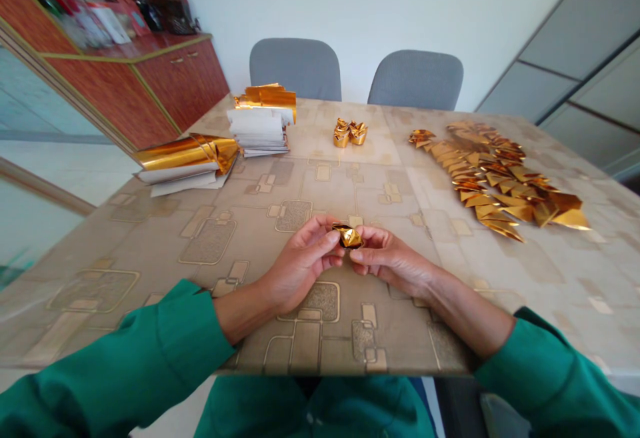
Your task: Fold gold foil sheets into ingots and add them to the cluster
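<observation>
A small folded piece of shiny gold paper (349, 237) is held between both hands, just above the patterned tablecloth near the front middle of the table. My left hand (313, 251) pinches its left side with thumb and fingers. On its right side, the thumb and fingertips of my right hand (385, 256) close on it. Farther back in the middle stand a few folded gold pieces (350, 133), close together. Many folded gold pieces (480, 171) lie in overlapping rows at the right.
Two stacks of gold-and-white sheets, one in front (187, 161) and one behind (263, 125), lie at the back left of the table (320, 191). Two grey chairs (295, 68) stand beyond the far edge. A red-brown cabinet (175, 78) is at the left.
</observation>
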Available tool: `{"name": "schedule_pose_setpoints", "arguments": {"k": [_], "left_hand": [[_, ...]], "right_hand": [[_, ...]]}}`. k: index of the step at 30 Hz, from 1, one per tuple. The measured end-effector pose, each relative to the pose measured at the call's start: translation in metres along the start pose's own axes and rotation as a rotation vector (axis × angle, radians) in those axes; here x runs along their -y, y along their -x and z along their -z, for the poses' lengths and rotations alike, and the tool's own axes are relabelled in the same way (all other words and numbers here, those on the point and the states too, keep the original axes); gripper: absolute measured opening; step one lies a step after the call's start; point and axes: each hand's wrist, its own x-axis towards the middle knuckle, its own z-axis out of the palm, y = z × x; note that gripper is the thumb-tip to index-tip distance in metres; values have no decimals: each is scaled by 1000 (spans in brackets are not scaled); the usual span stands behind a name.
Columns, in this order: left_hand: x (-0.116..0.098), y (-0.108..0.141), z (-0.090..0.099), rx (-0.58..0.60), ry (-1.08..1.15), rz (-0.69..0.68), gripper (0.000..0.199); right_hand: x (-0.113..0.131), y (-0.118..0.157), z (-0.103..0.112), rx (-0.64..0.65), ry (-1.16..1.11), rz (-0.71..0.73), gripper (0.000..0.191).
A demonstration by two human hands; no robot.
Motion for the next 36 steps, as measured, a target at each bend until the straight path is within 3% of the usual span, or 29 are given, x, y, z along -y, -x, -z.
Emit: {"name": "schedule_pose_setpoints", "arguments": {"k": [4, 8, 11, 16, 23, 28, 33, 36], "left_hand": [[0, 1, 1, -8, -84, -21, 23], [1, 0, 3, 56, -73, -9, 22], [1, 0, 3, 91, 54, 64, 27], [1, -3, 4, 133, 269, 203, 24], [4, -5, 7, 173, 352, 234, 19], [4, -6, 7, 181, 295, 223, 20], [3, -5, 6, 211, 163, 193, 39], [3, -4, 6, 201, 110, 173, 30]], "right_hand": [[4, 2, 5, 74, -138, -120, 25], [4, 3, 6, -5, -290, -193, 23], [2, 2, 3, -52, -287, -175, 23], [2, 5, -1, -15, -290, -95, 24], [-1, 4, -2, -20, -324, -75, 23], [-2, 3, -1, -13, -319, -93, 22], [0, 4, -1, -2, -287, -141, 22], [1, 5, -2, 7, -276, -131, 20]]}}
